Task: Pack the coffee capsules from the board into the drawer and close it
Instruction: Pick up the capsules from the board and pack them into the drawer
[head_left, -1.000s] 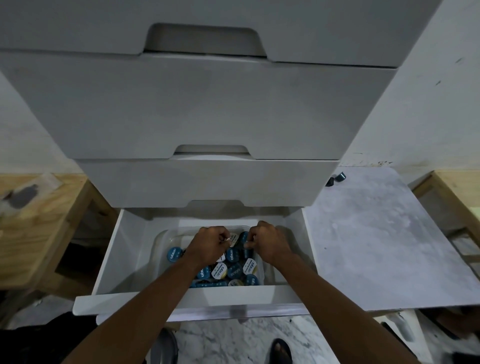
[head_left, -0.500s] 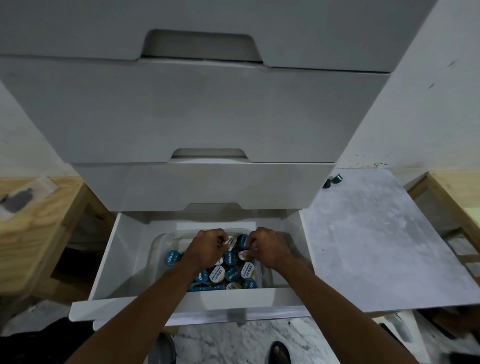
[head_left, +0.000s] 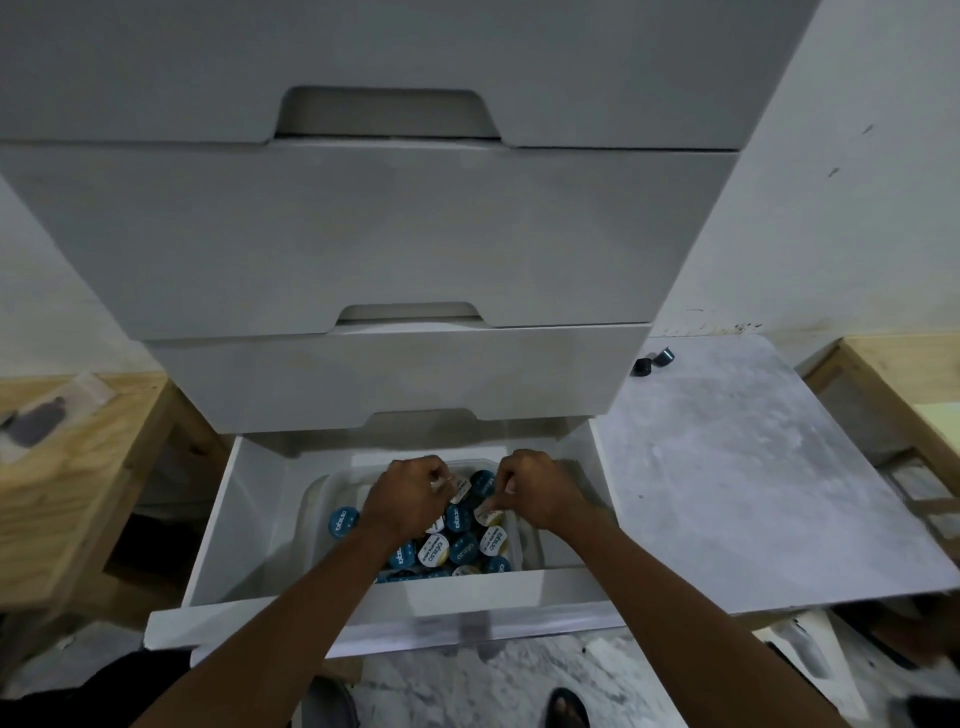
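The white bottom drawer (head_left: 249, 525) is pulled open. Inside it stands a clear plastic tub (head_left: 317, 499) with several blue and white-gold coffee capsules (head_left: 462, 548). Both hands are down in the tub over the pile. My left hand (head_left: 410, 499) has curled fingers pinching a white-topped capsule (head_left: 459, 489). My right hand (head_left: 540, 493) pinches another white-gold capsule (head_left: 489, 515) at its fingertips. Two dark capsules (head_left: 652, 362) lie at the far left corner of the grey marble board (head_left: 737, 478), right of the drawer unit.
Three shut drawers (head_left: 363, 239) of the white unit overhang the open one. Wooden benches stand at the left (head_left: 67, 467) and the far right (head_left: 904, 374). A sandalled foot (head_left: 566, 709) rests on the marble floor below the drawer front.
Both hands stay over the tub, shifted only slightly with their fingers working on the capsules. The drawer is as open as before.
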